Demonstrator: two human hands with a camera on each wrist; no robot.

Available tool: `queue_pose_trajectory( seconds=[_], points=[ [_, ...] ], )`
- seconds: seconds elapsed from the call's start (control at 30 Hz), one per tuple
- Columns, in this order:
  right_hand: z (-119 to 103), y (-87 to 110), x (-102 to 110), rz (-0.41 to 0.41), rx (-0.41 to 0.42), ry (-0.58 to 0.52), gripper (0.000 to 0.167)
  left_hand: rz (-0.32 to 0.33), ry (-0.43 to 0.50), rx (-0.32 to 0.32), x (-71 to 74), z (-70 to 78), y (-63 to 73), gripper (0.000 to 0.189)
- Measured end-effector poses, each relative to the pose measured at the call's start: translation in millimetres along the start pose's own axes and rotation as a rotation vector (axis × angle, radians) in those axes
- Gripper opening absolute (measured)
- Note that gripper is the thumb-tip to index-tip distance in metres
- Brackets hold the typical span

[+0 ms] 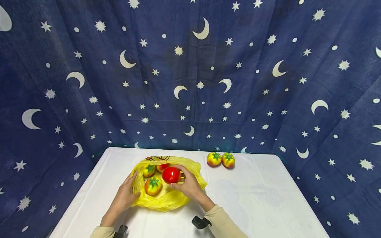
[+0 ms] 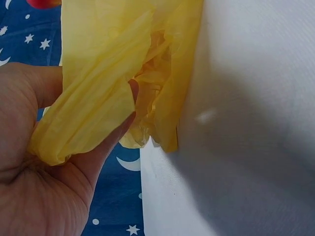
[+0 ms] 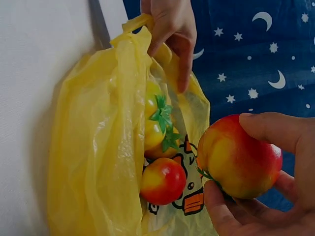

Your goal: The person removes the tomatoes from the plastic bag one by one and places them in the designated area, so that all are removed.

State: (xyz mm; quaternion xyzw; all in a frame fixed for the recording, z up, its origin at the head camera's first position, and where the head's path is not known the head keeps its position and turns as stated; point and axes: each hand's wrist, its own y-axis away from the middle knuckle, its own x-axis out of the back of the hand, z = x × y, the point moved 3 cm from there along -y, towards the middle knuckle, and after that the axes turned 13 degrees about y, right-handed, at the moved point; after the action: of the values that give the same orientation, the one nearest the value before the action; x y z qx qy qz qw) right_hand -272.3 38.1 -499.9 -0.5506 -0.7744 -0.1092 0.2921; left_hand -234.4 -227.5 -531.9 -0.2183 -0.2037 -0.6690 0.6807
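Note:
My right hand (image 1: 189, 185) grips a red-and-yellow tomato (image 1: 171, 175) above the mouth of a yellow plastic bag (image 1: 169, 201). In the right wrist view this tomato (image 3: 238, 157) sits between thumb and fingers, its green leaves turned down toward the bag. At the bag's left rim, my left hand (image 1: 125, 195) holds the plastic between thumb and fingers, as the left wrist view shows with the gathered film (image 2: 98, 103). Inside the bag lie a leafy tomato (image 1: 153, 185), a second one (image 1: 149, 170) behind it, and a redder one (image 3: 164, 181), partly hidden in the head view.
Two more tomatoes, one (image 1: 214, 159) beside the other (image 1: 228, 160), sit at the table's back edge, right of the bag. A white cloth covers the table (image 1: 253, 198). Behind it hangs a dark blue curtain (image 1: 208, 125) with moons and stars.

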Motion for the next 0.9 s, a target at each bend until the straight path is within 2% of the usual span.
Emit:
queue_pose_trajectory(
  seconds=[0.2, 0.43, 0.6, 0.7, 0.9],
  points=[
    [-5, 0.9, 9, 0.018, 0.014, -0.021, 0.067, 0.004, -0.001, -0.006, 0.3, 1.2, -1.7, 0.088],
    [-8, 4.8, 20, 0.045, 0.022, -0.041, 0.066, -0.005, -0.007, 0.024, -0.9, -0.3, -0.7, 0.089],
    [-8, 6.6, 31, 0.086, 0.042, -0.037, 0.068, 0.016, -0.009, 0.0, -0.9, -0.3, -1.2, 0.088],
    [-8, 7.8, 38, 0.106, 0.03, -0.038, 0.071, 0.031, -0.011, -0.009, -0.5, -1.4, -2.1, 0.088],
    [-7, 10.4, 50, 0.161, -0.02, -0.105, 0.075, 0.013, -0.001, 0.017, 0.3, -4.3, -2.7, 0.089]
  ],
)
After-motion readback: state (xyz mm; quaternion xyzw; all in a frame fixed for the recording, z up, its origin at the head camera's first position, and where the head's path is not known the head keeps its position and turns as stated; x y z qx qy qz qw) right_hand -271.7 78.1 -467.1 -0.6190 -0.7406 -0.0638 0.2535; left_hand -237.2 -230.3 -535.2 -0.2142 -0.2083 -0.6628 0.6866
